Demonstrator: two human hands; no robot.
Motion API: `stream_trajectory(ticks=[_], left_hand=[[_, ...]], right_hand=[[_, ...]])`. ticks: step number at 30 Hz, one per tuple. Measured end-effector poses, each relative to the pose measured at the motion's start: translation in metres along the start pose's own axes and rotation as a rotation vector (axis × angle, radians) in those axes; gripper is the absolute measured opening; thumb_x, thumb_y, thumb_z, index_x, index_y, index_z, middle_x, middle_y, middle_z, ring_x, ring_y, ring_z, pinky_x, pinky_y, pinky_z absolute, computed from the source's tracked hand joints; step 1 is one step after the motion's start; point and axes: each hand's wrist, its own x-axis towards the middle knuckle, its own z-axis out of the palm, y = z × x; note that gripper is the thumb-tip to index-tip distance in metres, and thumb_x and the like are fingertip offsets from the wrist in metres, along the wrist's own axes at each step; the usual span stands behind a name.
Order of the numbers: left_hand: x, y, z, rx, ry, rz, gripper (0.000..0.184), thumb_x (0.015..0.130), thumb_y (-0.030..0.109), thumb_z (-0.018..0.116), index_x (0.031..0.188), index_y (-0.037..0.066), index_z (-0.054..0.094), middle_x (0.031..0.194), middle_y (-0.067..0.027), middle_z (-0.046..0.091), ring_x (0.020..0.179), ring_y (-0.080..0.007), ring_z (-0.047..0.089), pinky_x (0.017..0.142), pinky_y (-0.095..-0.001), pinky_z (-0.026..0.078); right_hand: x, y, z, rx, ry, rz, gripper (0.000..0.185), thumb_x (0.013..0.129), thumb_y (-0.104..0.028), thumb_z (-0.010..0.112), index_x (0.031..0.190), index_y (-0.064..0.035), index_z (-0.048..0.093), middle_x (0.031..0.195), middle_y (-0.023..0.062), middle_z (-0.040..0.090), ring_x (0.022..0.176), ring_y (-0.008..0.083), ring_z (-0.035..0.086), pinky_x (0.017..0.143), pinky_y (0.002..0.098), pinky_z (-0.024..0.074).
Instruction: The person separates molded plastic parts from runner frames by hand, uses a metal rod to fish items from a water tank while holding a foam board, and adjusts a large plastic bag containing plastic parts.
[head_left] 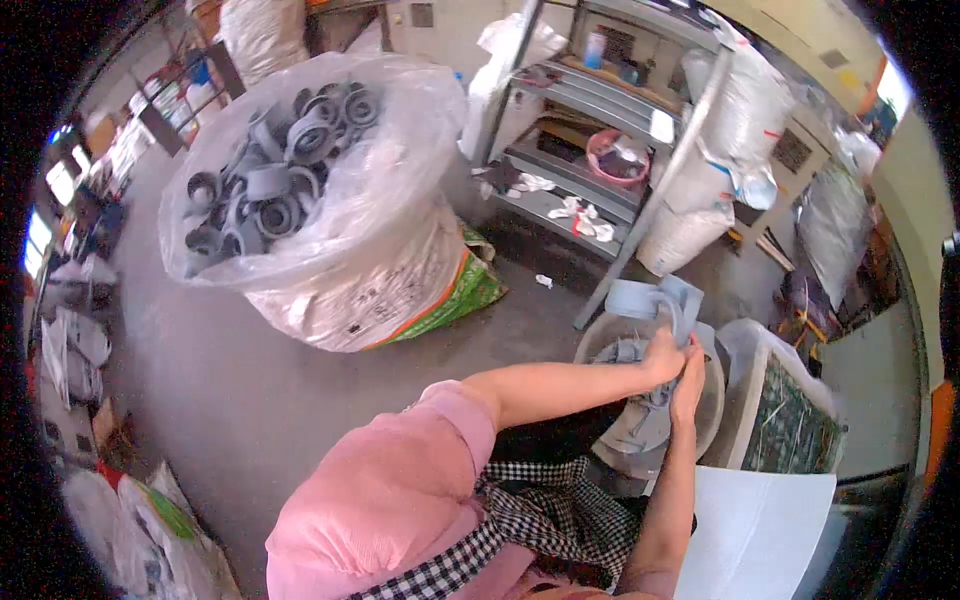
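Note:
My left hand (662, 360) is closed around a grey plastic pipe fitting (672, 300), which has a curved body and wide round ends. Close against it, my right hand (688, 384) has its fingers bent at the lower part of the fitting. A small red spot shows at the right fingertips; what that hand grips is too small to make out. Both hands are above a round, pale tub (708, 410) that contains grey plastic pieces (640, 425).
A large plastic-lined sack (350, 290) full of grey pipe fittings (270, 185) stands at left. Behind is a metal shelf rack (570, 205) with a pink basket (618, 158). White sacks (690, 225) lean beside it. A container with dark contents (795, 420) and a white board (755, 530) are at right.

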Motion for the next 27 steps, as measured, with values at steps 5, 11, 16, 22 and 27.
stream_trajectory(ticks=[5,11,16,22,27], left_hand=[[0.015,0.062,-0.099,0.159,0.015,0.332,0.036,0.078,0.012,0.063,0.110,0.001,0.051,0.088,-0.0138,0.063,0.078,-0.0263,0.061,0.073,-0.0389,0.048],[0.019,0.180,-0.256,0.599,0.139,0.320,0.038,0.079,0.034,0.063,0.099,0.002,0.061,0.081,-0.0130,0.063,0.069,-0.0254,0.060,0.068,-0.0418,0.047],[0.139,0.244,-0.484,1.445,0.542,0.486,0.055,0.081,0.050,0.055,0.096,-0.002,0.062,0.086,-0.0181,0.064,0.078,-0.0285,0.061,0.071,-0.0390,0.046],[0.183,0.231,-0.555,1.312,1.074,0.321,0.072,0.069,0.060,0.065,0.090,-0.009,0.058,0.094,-0.0257,0.059,0.086,-0.0407,0.057,0.080,-0.0465,0.046],[0.152,0.033,-0.208,1.377,-0.438,0.605,0.033,0.077,0.019,0.065,0.104,0.001,0.058,0.095,-0.0174,0.059,0.086,-0.0335,0.057,0.077,-0.0413,0.045]], right_hand=[[-0.014,-0.053,0.018,0.097,0.031,-0.048,0.042,0.098,-0.029,0.029,0.123,0.0007,0.045,0.115,0.0151,0.053,0.102,0.0215,0.054,0.089,0.0344,0.0414],[-0.032,-0.016,-0.018,0.114,-0.005,0.004,0.040,0.098,-0.030,0.034,0.102,0.0019,0.058,0.090,0.0091,0.063,0.083,0.0184,0.059,0.075,0.0304,0.0462],[-0.029,0.020,-0.074,-0.013,0.226,0.207,0.043,0.095,-0.037,0.039,0.094,0.0007,0.061,0.082,0.0061,0.062,0.073,0.0146,0.058,0.070,0.0277,0.0469],[0.017,0.158,-0.119,-0.269,0.252,0.477,0.027,0.084,-0.023,0.059,0.097,0.0005,0.062,0.079,0.0061,0.063,0.066,0.0131,0.060,0.060,0.0264,0.0473],[-0.021,0.335,-0.097,-0.616,-0.131,0.638,0.039,0.074,-0.026,0.067,0.103,0.0002,0.059,0.084,0.0115,0.066,0.069,0.0218,0.064,0.067,0.0338,0.0490]])
